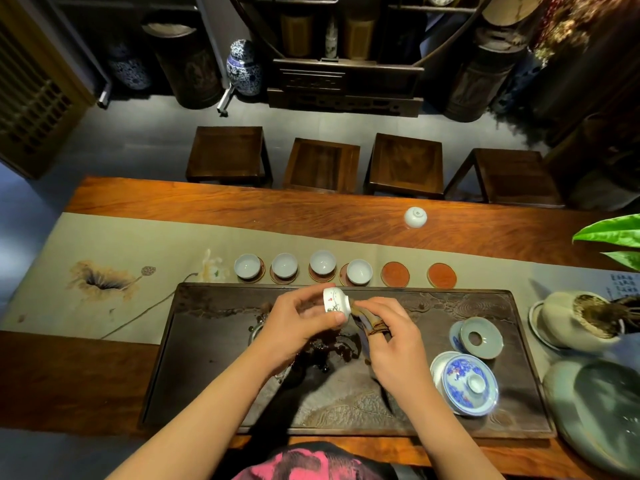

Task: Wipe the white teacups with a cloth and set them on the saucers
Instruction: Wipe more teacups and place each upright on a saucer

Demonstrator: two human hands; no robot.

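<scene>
Far left on the pale table runner (173, 244), a painted lotus; then four plain white teacups, the first (247, 266), the second (284, 265), the third (322, 262) and the fourth (359, 271), sit upright in a row, each on a round reddish-brown saucer along the far edge of the dark carved tea tray (207, 358). Over the tray's middle, the left hand (298, 327) grips a white teacup with a painted flower sprig (336, 304), tipped on its side with the mouth facing right. The right hand (391, 341) pinches a brown folded cloth (369, 323) whose end is at the cup's mouth. Right of the row, two round reddish-brown saucers, one (395, 274) and another (441, 276), lie bare. Beyond them, on the bare wooden table, one white teacup (415, 217) rests upside down. Near right on the tray stand a celadon strainer (481, 337) and a blue-and-white lidded bowl (465, 382).
</scene>
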